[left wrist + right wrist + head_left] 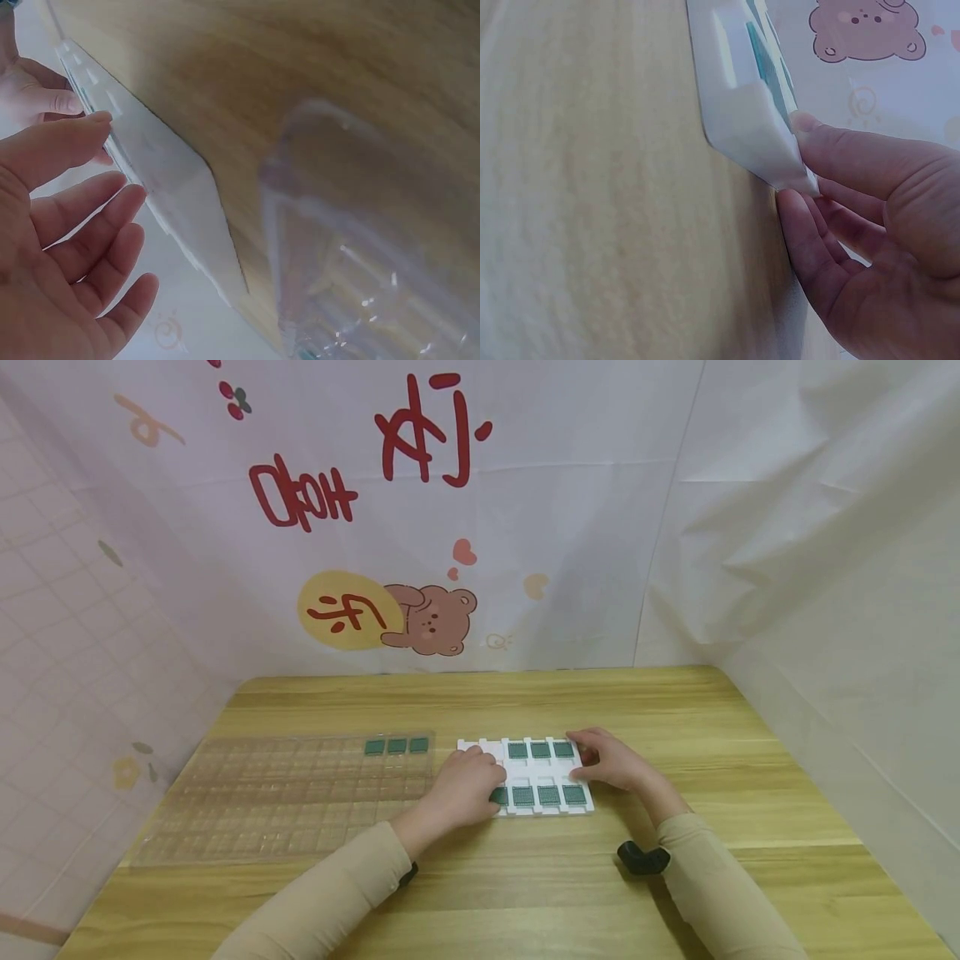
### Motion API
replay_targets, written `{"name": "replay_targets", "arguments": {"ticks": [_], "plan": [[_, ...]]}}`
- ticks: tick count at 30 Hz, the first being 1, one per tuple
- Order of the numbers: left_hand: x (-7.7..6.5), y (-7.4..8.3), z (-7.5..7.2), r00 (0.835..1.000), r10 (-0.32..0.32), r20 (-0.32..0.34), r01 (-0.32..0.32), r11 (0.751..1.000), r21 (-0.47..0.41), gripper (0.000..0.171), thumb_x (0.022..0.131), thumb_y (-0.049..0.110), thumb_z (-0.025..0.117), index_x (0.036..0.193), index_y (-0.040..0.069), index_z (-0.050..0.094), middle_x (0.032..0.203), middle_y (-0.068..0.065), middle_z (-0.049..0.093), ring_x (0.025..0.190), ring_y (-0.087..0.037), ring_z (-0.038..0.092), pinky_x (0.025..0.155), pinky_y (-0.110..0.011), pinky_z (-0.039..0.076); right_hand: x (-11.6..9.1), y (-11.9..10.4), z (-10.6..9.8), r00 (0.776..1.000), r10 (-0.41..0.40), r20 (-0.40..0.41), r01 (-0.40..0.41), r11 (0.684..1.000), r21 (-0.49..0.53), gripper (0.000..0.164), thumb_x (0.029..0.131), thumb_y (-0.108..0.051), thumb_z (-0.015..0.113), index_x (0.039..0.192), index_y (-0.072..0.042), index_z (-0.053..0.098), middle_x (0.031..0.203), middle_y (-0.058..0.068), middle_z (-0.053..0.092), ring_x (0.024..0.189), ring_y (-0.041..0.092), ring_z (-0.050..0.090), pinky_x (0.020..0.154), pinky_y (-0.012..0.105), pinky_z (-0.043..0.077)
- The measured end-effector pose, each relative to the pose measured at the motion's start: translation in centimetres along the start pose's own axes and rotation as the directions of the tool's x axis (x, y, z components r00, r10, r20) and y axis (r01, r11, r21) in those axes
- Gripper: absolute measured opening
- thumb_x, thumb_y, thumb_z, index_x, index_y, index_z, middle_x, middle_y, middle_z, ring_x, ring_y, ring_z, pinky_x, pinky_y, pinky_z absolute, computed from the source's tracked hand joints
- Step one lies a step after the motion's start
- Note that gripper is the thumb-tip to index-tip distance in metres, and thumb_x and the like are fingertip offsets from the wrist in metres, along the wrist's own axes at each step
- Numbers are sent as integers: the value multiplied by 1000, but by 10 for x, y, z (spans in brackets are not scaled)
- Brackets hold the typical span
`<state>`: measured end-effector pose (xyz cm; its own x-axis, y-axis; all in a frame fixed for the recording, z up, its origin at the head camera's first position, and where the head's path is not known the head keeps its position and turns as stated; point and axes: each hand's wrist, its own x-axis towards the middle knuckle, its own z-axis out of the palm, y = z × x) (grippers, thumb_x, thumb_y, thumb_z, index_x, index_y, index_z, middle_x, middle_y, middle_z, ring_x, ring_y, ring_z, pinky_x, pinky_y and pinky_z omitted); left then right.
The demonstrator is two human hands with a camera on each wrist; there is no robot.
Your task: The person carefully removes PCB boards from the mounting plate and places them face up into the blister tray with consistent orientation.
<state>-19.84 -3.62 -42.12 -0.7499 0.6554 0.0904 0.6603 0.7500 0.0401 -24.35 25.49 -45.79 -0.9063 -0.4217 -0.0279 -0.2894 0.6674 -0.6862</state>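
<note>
White tray (536, 772): on the table (517, 893), right of the clear tray (300, 802)
Right hand (613, 762): pinching the white tray's right end
Left hand (465, 787): loosely spread over its left end
Green chips (522, 796): apparently being shifted between trays; next calls for steadying, light touch

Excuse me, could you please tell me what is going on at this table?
A person is working with both bare hands at a white tray on a wooden table. The right hand grips the tray's right edge, while the left hand is over its left part. Seven green squares show in the white tray, one partly covered by the left hand. To the left lies a clear tray with three more green squares in its far row, near the right end.
</note>
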Motion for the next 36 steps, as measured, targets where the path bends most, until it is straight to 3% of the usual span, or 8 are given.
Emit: {"name": "replay_targets", "arguments": {"ticks": [17, 30, 36], "plan": [[4, 3, 6, 1000, -16, 26, 15, 1000, 13, 19, 73, 21, 80, 71, 19, 62, 68, 8, 49, 72, -15, 43, 65, -30, 37, -1, 0, 0, 1000, -6, 0, 6, 1000, -7, 71, 86, -15, 78, 143, 8, 44, 137, 29, 44, 104, 31, 56, 95, 51, 45], [4, 1, 6, 999, -24, 24, 24, 999, -35, 23, 71, 16, 78, 64, 19, 56, 64, 8, 45, 68, -15, 41, 62, -30, 36, -1, -2, 1, 999, -44, -2, 44, 999, -11, 71, 85, -14, 78, 142, 11, 43, 136, 33, 43, 107, 36, 58, 98, 54, 44], [6, -1, 6, 999, -26, 33, 29, 997, -74, 23, 69, 15, 78, 63, 19, 56, 62, 8, 45, 67, -15, 40, 61, -30, 35, -2, -3, 1, 1000, -27, 0, 27, 1000, -8, 71, 85, -13, 78, 143, 10, 42, 136, 32, 43, 107, 34, 57, 97, 52, 44]]}}
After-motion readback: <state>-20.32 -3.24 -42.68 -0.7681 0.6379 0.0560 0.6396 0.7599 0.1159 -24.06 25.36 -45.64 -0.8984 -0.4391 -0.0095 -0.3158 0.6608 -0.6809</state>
